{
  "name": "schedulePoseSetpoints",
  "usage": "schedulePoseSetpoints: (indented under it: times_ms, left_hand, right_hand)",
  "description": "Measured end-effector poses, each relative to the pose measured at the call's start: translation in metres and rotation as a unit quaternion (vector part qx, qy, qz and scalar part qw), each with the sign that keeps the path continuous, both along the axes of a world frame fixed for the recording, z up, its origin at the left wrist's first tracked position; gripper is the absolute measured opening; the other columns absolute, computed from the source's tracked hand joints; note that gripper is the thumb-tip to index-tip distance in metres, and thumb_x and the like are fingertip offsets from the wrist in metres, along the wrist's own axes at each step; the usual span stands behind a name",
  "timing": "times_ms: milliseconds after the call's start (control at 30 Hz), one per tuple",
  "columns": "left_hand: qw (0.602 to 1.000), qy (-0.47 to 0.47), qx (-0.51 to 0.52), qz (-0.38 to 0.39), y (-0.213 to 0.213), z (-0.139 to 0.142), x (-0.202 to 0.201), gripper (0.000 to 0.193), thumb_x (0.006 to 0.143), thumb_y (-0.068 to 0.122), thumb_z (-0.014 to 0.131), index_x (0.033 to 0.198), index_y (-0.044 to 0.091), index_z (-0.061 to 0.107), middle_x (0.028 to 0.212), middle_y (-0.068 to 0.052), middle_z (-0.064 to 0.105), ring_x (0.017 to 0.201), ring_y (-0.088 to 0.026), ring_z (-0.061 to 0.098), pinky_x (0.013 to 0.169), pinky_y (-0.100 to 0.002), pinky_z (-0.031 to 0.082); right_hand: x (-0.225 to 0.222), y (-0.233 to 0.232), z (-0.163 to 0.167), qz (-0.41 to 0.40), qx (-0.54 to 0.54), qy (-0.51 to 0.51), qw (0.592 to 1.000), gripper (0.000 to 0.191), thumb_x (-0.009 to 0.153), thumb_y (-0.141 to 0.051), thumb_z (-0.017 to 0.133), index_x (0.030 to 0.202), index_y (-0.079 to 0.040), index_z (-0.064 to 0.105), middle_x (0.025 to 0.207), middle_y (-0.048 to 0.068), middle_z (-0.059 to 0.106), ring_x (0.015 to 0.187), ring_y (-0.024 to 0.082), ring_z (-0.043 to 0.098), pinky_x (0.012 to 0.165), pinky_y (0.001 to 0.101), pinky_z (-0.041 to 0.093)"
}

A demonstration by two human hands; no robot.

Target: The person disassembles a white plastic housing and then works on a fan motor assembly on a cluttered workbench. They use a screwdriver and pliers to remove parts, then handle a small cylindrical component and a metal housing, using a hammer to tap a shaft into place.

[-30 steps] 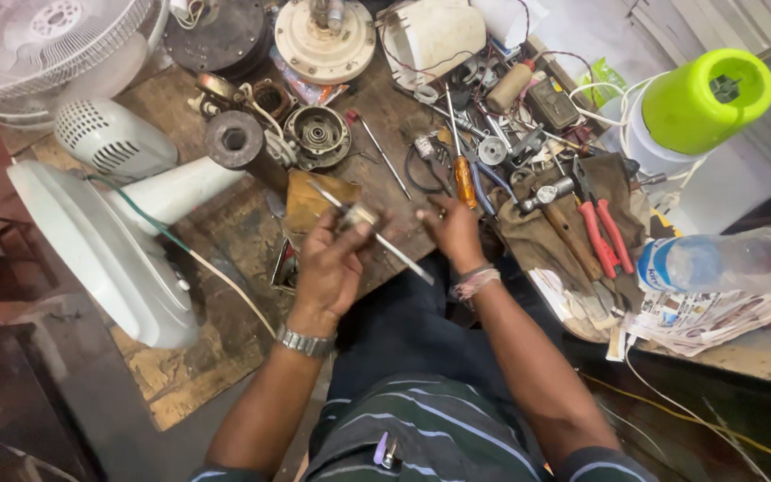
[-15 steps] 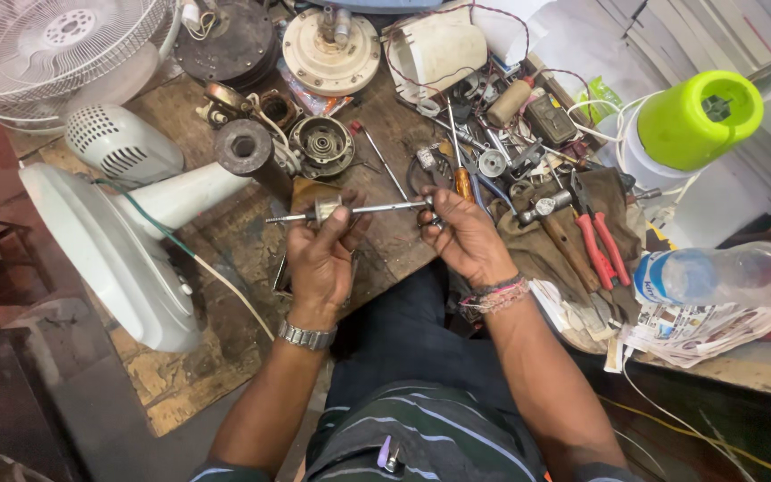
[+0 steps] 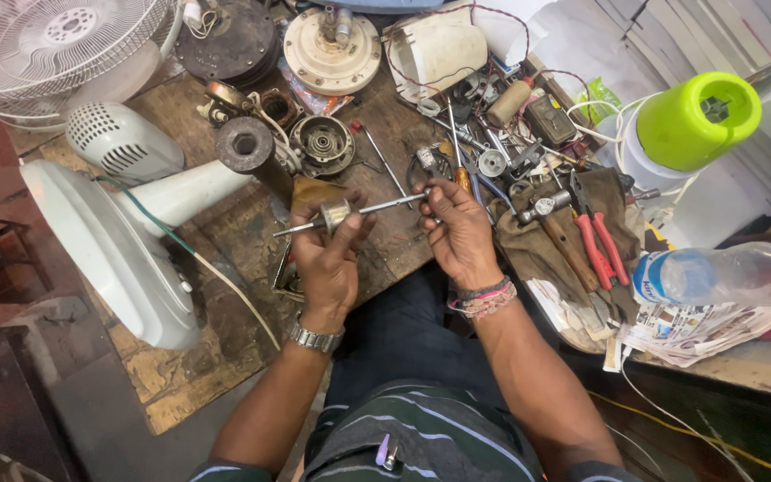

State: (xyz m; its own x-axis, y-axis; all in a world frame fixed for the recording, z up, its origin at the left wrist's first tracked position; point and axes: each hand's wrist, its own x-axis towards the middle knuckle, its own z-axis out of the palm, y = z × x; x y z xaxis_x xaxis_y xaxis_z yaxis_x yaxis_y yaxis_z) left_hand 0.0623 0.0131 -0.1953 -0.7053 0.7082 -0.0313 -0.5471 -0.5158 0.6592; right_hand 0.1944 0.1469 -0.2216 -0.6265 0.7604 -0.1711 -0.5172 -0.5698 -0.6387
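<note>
Shaft [image 3: 350, 212] w/ its small metal collar was out of the fan, held level over the bench btwn your hands: left hand [image 3: 327, 259] closed round the collar, right hand [image 3: 457, 228] pinching the far end. Motor housing [image 3: 323, 143] lay open nearby, nothing refitted yet.

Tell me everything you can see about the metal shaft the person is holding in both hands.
The metal shaft is a thin, bare steel-looking rod with a wider, dull silver cylindrical collar near its left end. It lies nearly level, tilted slightly up to the right, above the worn wooden bench. The left hand grips it around the collar, with a short pointed end sticking out past the fingers. The right hand pinches its right end between fingertips. Nothing else touches it.
</note>
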Motion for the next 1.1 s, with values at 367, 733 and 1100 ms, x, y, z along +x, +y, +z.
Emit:
schedulePoseSetpoints:
  times_ms: [367, 733, 1100]
  left_hand:
    - [1.0, 0.011, -0.009, 0.017, 0.005, -0.011, 0.003, 0.045, 0.093, -0.003, 0.069, 0.13, 0.004, 0.044, 0.13, -0.019, 0.061, 0.132, -0.031, 0.06, 0.112, -0.041, 0.05]
    - [0.996, 0.081, 0.004, -0.048, 0.006, -0.011, 0.019, 0.052, 0.088, -0.004, 0.072, 0.124, 0.008, 0.037, 0.141, -0.02, 0.057, 0.121, -0.023, 0.063, 0.094, -0.035, 0.058]
    - [0.998, 0.012, 0.003, -0.066, 0.009, -0.013, 0.02, 0.048, 0.092, 0.001, 0.072, 0.124, 0.006, 0.037, 0.139, -0.023, 0.061, 0.107, -0.021, 0.068, 0.083, -0.033, 0.06]
  right_hand:
    - [-0.017, -0.014, -0.001, 0.018, -0.055, -0.005, 0.998, 0.014, 0.099, -0.007, 0.066, 0.111, 0.002, 0.068, 0.088, 0.002, 0.062, 0.076, 0.011, 0.053, 0.062, 0.0237, 0.045]
    - [-0.021, -0.034, -0.002, 0.072, -0.074, -0.084, 0.991, 0.016, 0.1, -0.016, 0.066, 0.105, -0.001, 0.068, 0.084, 0.0, 0.065, 0.064, 0.006, 0.051, 0.051, 0.0177, 0.038]
    - [-0.021, -0.048, 0.0, 0.017, -0.003, -0.077, 0.997, 0.017, 0.097, -0.013, 0.072, 0.093, 0.002, 0.066, 0.071, 0.0, 0.055, 0.054, 0.005, 0.043, 0.044, 0.0177, 0.031]
